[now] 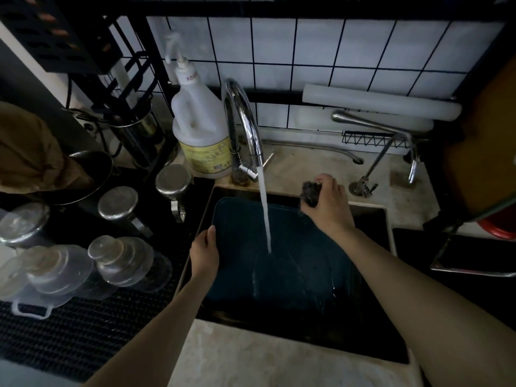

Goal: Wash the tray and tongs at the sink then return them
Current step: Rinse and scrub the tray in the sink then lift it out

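Observation:
A dark blue tray (pixel 243 241) lies tilted in the black sink (pixel 371 219), filling most of it. Water runs from the chrome tap (pixel 243 118) onto the tray's middle. My left hand (pixel 205 252) grips the tray's left rim. At the tray's far right corner my right hand (pixel 328 206) is closed on a dark scouring pad (pixel 310 192). Something dark lies on the tray under the stream, too dim to tell whether it is the tongs.
A white pump bottle of detergent (pixel 198 127) stands left of the tap. Several lidded jars (pixel 117 202) crowd a black mat on the left. A second slim tap (pixel 391 152) and a wire rack (pixel 371 141) sit at the back right. Pale stone counter (pixel 251 358) runs along the front.

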`<state>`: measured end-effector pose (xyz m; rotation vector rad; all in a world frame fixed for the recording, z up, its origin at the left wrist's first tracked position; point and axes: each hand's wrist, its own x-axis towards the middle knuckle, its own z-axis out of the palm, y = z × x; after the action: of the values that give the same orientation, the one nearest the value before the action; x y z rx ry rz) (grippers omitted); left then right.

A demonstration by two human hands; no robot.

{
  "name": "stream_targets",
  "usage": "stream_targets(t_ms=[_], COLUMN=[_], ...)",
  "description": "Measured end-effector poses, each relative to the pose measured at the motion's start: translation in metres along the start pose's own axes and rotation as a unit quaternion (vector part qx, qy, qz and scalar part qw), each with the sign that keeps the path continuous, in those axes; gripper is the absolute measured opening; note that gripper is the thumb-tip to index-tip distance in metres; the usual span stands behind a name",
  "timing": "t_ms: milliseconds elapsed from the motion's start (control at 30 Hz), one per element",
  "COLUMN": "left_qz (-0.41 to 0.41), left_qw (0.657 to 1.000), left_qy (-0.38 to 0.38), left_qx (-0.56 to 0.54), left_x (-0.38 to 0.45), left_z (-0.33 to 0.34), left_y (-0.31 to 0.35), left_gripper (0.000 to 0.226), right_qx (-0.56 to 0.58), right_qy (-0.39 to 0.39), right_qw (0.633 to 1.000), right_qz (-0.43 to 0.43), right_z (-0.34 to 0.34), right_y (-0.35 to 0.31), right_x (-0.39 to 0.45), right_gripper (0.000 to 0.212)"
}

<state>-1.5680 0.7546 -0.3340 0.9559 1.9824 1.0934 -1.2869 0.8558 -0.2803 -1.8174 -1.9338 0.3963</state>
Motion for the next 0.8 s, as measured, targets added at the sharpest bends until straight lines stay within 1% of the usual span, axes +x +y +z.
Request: stream_targets(t_ms=[233, 500, 667, 733, 800], left_qz=[-0.009, -0.005, -0.001, 0.001, 0.004], left_qw=[1.000, 1.000, 1.000, 1.000, 1.000], left_qy=[0.003, -0.004, -0.006, -0.005, -0.005], left_qx=[0.014, 0.021, 0.014, 0.015, 0.017], left_x=[0.005, 0.010, 0.011, 0.012, 0.011], left_z=[-0.005, 0.000, 0.001, 0.001, 0.002], left_y=[-0.012, -0.023, -0.022, -0.021, -0.019], left_gripper=[0.048, 0.047, 0.047, 0.049, 0.050], right_qx=[-0.025, -0.066, -0.094, -0.099, -0.095], right_qy=[-0.030, -0.073, -0.107, -0.104, -0.074], right_qw=[0.999, 0.994, 0.988, 0.988, 0.992], right_qz=[0.030, 0.040, 0.053, 0.048, 0.021], right_z=[0.018, 0.038, 0.039, 0.038, 0.034], right_y=[-0.009, -0.013, -0.014, -0.016, -0.021], right_x=[0.053, 0.088, 0.093, 0.091, 0.090], right_gripper=[0.052, 0.055, 0.054, 0.054, 0.050])
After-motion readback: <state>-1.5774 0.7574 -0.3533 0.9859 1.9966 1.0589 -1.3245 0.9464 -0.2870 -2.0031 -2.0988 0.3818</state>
